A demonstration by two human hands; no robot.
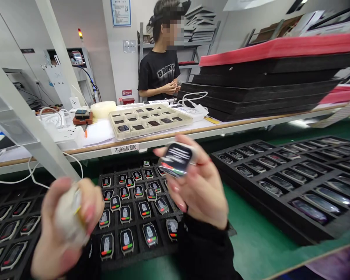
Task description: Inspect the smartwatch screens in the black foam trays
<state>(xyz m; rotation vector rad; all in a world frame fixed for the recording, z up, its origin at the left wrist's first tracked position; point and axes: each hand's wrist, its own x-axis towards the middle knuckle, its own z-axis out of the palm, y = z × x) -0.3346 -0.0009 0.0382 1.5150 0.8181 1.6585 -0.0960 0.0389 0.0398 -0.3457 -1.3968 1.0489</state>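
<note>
Above a black tray [134,237] of lit watches: right hand [202,190] clamped on one watch [176,158], left hand [65,225] closed around a blurred pale wad [68,217]. Loosely pinched; could slip, probably knocking the trayed watches.

Left hand [67,229]: motion-blurred; it grips a pale lump [70,217] whose make cannot be told; the wrist is cut off by the bottom edge.
Right hand [201,190]: soft with blur; the watch body [176,158] it holds shows white lines too smeared to read.
Dark tray [134,233]: partly hidden behind both hands; the small screens' marks are too small to read.
Left tray [8,229]: cut off by the left edge.
Right tray [309,182]: runs out of the right edge, its pieces streaked.
Bench label [125,148]: characters too small to read surely.
Person [159,70]: face blurred, legs hidden by the bench [192,130].
</note>
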